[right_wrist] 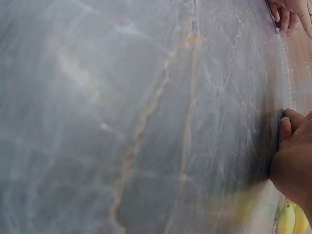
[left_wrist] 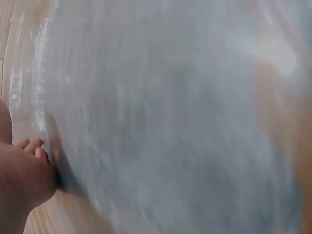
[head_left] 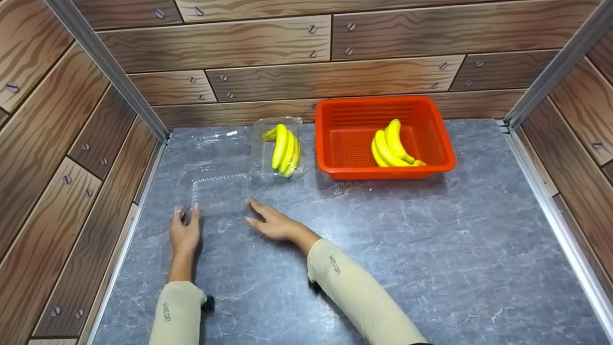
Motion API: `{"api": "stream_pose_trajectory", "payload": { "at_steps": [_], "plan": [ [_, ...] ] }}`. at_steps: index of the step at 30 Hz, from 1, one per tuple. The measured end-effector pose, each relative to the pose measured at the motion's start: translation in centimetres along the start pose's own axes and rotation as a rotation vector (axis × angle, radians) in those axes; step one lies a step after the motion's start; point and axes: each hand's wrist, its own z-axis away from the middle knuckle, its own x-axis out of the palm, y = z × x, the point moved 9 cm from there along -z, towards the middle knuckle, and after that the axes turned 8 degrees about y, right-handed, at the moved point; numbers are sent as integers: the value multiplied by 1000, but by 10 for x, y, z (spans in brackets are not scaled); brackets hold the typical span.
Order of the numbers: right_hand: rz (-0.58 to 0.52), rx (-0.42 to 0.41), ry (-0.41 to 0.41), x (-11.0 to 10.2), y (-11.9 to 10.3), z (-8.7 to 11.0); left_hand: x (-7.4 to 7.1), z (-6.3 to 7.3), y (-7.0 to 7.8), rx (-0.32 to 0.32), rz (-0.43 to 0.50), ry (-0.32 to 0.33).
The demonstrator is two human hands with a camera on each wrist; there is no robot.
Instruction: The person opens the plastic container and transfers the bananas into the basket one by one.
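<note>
Nearest, beige sleeves (head_left: 361,290), small print on each, approx. "Let's Slim". L hand (head_left: 185,231) at near-L corner of transp. box (head_left: 220,177): thumb & fingers apart, can't tell if pinching the rim. R hand (head_left: 278,226) at near-R corner, thumb & index apart. Box lies opened up btwn/beyond hands. Counter (head_left: 431,239) runs wide to R rail (head_left: 550,215); L rail (head_left: 125,244) much closer. Farther: bananas (head_left: 285,148) in 2nd transp. box (head_left: 259,158), just beside red basket (head_left: 392,171) w/ more bananas (head_left: 389,148), near plank wall (head_left: 268,48).
</note>
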Motion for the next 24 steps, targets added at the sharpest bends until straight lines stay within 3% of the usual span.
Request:
{"api": "stream_pose_trajectory", "payload": {
  "at_steps": [6,11,17,24],
  "plan": [
    [1,-23,-18,0,-1,0,5,-6,5,-37,-81,41],
    [-39,-61,-39,1,-5,-2,12,-7,8,-95,-157,11],
    [-163,-38,-62,-1,-4,-3,15,-11,15,-120,-114,9],
    [-203,-18,-75,-4,-2,-1,19,-12,17,-129,-107,8]
  ]
}}
